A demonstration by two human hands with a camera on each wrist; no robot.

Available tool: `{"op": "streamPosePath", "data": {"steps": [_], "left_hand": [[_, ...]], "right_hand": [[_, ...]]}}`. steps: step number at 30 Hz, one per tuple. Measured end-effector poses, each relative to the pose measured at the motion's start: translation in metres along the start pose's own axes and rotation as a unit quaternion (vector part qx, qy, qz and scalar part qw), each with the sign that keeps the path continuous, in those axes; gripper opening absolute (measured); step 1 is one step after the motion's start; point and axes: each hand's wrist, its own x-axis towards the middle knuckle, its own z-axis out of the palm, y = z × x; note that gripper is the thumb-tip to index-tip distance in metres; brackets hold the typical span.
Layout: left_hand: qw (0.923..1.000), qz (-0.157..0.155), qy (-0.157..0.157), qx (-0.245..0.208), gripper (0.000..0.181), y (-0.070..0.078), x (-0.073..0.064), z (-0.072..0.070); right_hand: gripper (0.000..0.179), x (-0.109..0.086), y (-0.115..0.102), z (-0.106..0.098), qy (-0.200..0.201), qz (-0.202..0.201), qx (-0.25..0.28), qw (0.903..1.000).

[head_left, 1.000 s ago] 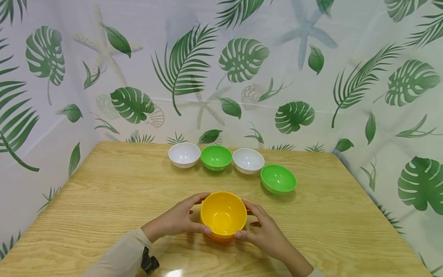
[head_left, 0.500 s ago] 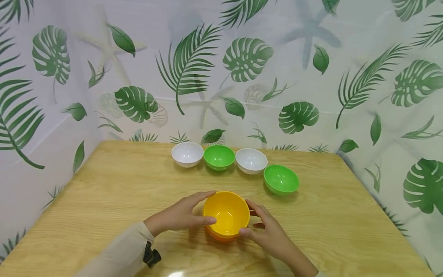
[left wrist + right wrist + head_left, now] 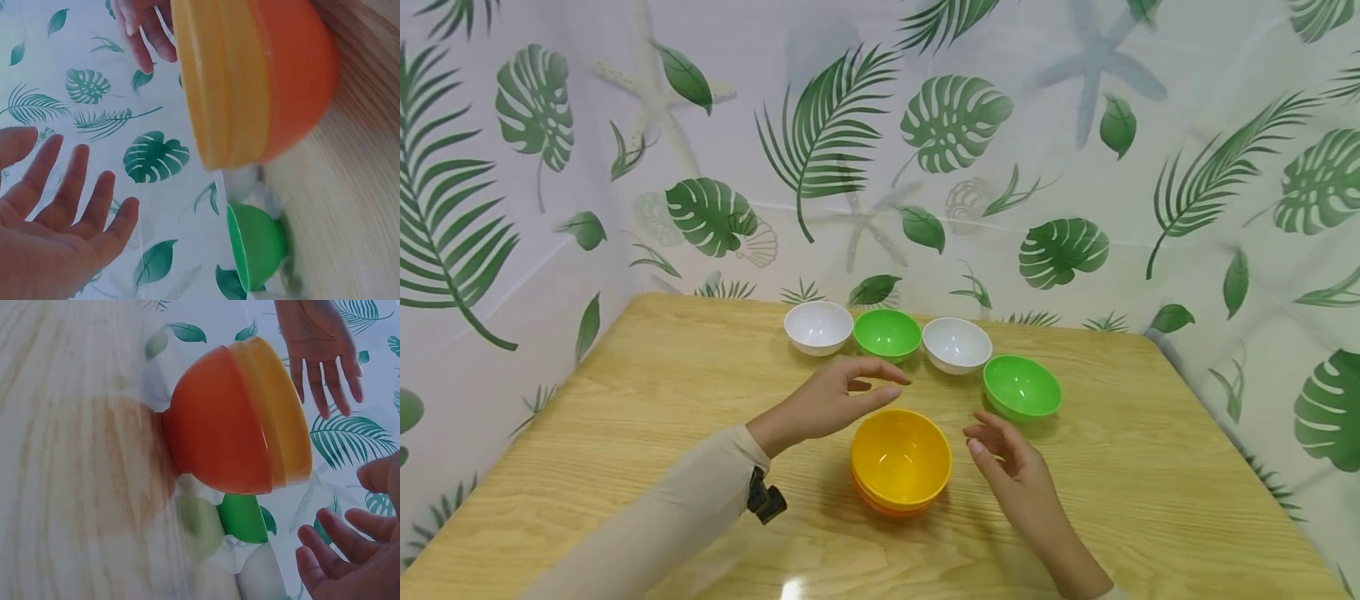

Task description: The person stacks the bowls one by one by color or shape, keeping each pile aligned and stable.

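Observation:
A yellow bowl (image 3: pixel 901 458) sits nested on an orange bowl (image 3: pixel 219 425) on the table, in a stack near the middle front. Both wrist views show more than one yellow rim above the orange. My left hand (image 3: pixel 838 396) hovers beyond the stack's upper left side, fingers extended and holding nothing. To the right of the stack, my right hand (image 3: pixel 1018 467) is raised with loosely bent fingers, apart from the bowls. The right fingertips are close to the nearer green bowl (image 3: pixel 1022 387) in the head view; contact is not seen.
Along the back stand a white bowl (image 3: pixel 818 327), another green bowl (image 3: pixel 887 333) and a second white bowl (image 3: pixel 957 344), side by side. The wooden table (image 3: pixel 700 358) meets a leaf-printed curtain (image 3: pixel 970 250) behind and at both sides.
Both hands have let go of the stacked bowls. The left hand has lifted up and away toward the back; the right has drawn off to the right. The stack stays on the table.

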Motion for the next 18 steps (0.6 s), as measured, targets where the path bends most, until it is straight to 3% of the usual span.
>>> {"op": "streamPosePath", "data": {"steps": [9,13,18], "left_hand": [[0.9919,-0.015,0.036,-0.121,0.025,0.024,0.035,0.022],[0.9855,-0.004,0.049,-0.162,0.027,0.032,0.048,0.033],[0.9702,-0.034,0.063,-0.232,0.030,0.037,0.061,0.043]], "right_hand": [[0.034,0.008,0.002,-0.021,0.086,0.006,0.028,0.9959],[0.038,0.009,0.003,-0.029,0.128,0.043,0.036,0.9902],[0.040,0.009,0.009,-0.034,0.162,0.093,0.037,0.9817]]}}
